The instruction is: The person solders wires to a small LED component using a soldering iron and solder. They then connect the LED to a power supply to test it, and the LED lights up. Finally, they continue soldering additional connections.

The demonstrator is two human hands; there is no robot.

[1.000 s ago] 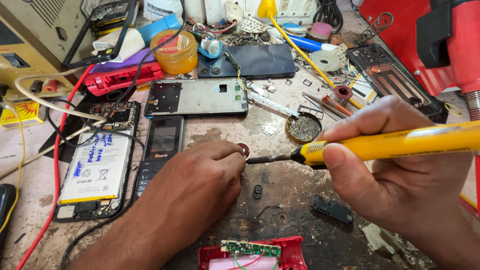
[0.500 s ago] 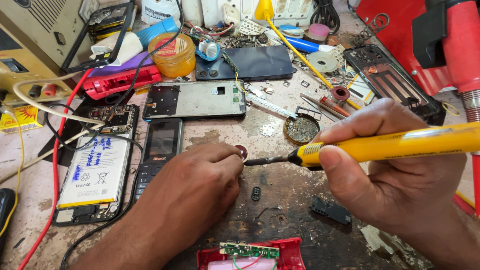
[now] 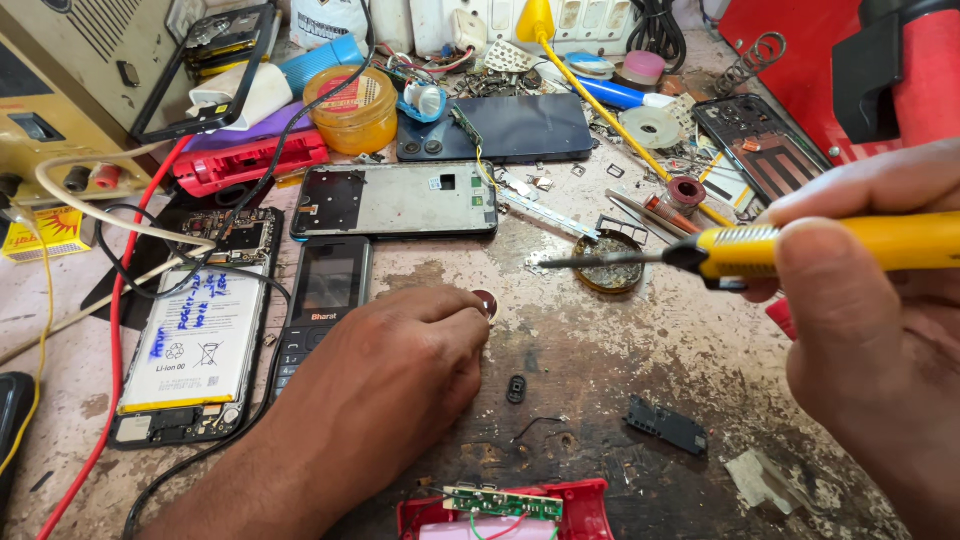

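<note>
**Small round part held, iron tip lifted**

The left hand [image 3: 385, 375] lies on the desk [image 3: 600, 370], fingertips pinching a small round part [image 3: 485, 303]. To its right, the right hand [image 3: 860, 330] closes its grip on a yellow soldering iron [image 3: 800, 248], the tip in the air over a tin of flux [image 3: 607, 263]. No joint is visible yet; I judge the soldering is not done.

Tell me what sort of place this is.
Most likely a phone repair bench. Opened phones lie about, one with its battery exposed and a bare phone frame beside it. The right hand holds a yellow soldering iron, and the left hand pins a small round part.
</note>
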